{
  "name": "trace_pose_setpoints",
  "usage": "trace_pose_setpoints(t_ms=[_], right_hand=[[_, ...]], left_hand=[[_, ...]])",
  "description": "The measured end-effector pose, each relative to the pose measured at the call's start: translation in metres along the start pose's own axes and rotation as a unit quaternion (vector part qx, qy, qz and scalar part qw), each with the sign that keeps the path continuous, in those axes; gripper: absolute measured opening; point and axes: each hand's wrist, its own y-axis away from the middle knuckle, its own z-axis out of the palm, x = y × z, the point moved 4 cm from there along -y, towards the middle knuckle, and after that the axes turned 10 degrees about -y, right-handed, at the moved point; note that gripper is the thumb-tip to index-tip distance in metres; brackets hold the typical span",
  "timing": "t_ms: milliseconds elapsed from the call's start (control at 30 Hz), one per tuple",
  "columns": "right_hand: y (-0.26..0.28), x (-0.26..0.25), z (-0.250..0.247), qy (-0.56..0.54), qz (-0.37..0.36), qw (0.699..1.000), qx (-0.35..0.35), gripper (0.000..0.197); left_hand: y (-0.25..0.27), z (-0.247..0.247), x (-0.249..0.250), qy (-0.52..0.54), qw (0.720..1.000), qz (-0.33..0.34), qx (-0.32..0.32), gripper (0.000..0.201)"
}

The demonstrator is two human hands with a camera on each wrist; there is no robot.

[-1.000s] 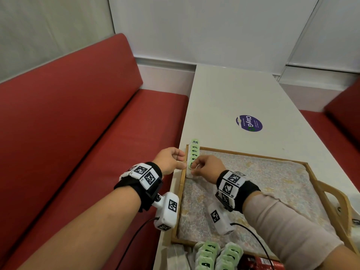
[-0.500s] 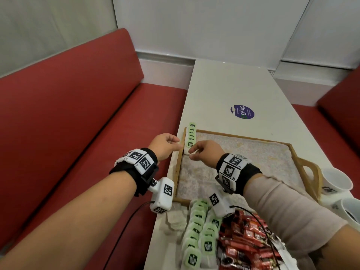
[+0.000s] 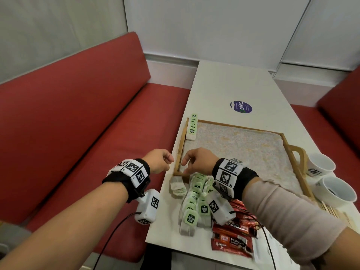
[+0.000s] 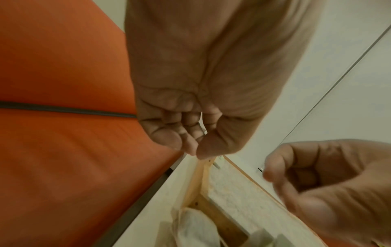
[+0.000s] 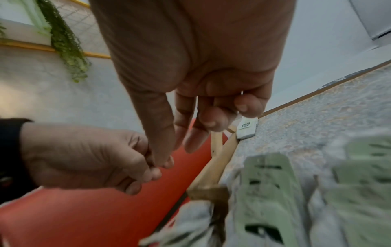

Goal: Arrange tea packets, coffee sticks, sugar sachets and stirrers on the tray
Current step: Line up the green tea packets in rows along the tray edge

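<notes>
Item, tea packets: one overlapped row (image 3: 192, 125) now lies along the far-left rim of the tray (image 3: 285, 142), its far end poking over the rim; a second ago both my hands were up there at it, and since then they have drawn back to the near-left corner, so I judge that row set and let go. Item, my right hand (image 3: 196, 161): empty, fingers loosely curled and pointing down over the loose tea packet pile (image 3: 196, 199) on the table (image 3: 220, 84) just in front of the tray; nothing pinched that I can see. Item, my left hand (image 3: 158, 161): off the tray's left rim, fingers curled in, thumb meeting the fingertips; the left wrist view shows nothing between them. Item, coffee sticks (image 3: 231, 240): red heap on the table at the near edge, partly under my right forearm, none on the tray. Item, stirrers (image 3: 331, 209): a wooden bundle to the right, off the tray, beside two paper cups (image 3: 331, 180). Sugar sachets: the pale stack (image 3: 177, 187) at the tray corner may be these; I cannot tell. Judgement: first tea row done, most of the task remains, next pick likely from the green pile.
</notes>
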Motion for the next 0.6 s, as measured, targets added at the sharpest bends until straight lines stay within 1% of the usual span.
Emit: trace_pose_setpoints(t_ms=[100, 167, 267, 367, 433, 500, 600], right_hand=[[0.01, 0.001, 0.022, 0.054, 0.01, 0.997, -0.052, 0.026], [0.014, 0.003, 0.034, 0.104, 0.012, 0.992, -0.068, 0.032], [0.017, 0.004, 0.043, 0.158, 0.01, 0.985, -0.071, 0.043], [0.019, 0.005, 0.048, 0.204, 0.003, 0.976, -0.071, 0.058], [0.02, 0.006, 0.051, 0.231, -0.004, 0.971, -0.064, 0.064], [0.021, 0.007, 0.054, 0.248, -0.004, 0.967, -0.052, 0.062], [0.021, 0.007, 0.056, 0.251, 0.0, 0.967, -0.039, 0.047]], left_hand=[[0.008, 0.008, -0.004, -0.002, 1.0, -0.008, -0.01, 0.032], [0.012, 0.014, -0.006, -0.01, 1.0, -0.01, -0.02, 0.033], [0.018, 0.022, -0.007, -0.022, 0.999, -0.011, -0.032, 0.031], [0.026, 0.026, -0.005, -0.036, 0.999, -0.006, -0.032, 0.03], [0.028, 0.027, -0.005, -0.038, 0.999, -0.004, -0.031, 0.03], [0.03, 0.027, -0.004, -0.039, 0.999, -0.003, -0.029, 0.03], [0.031, 0.028, -0.004, -0.039, 0.999, -0.001, -0.031, 0.029]])
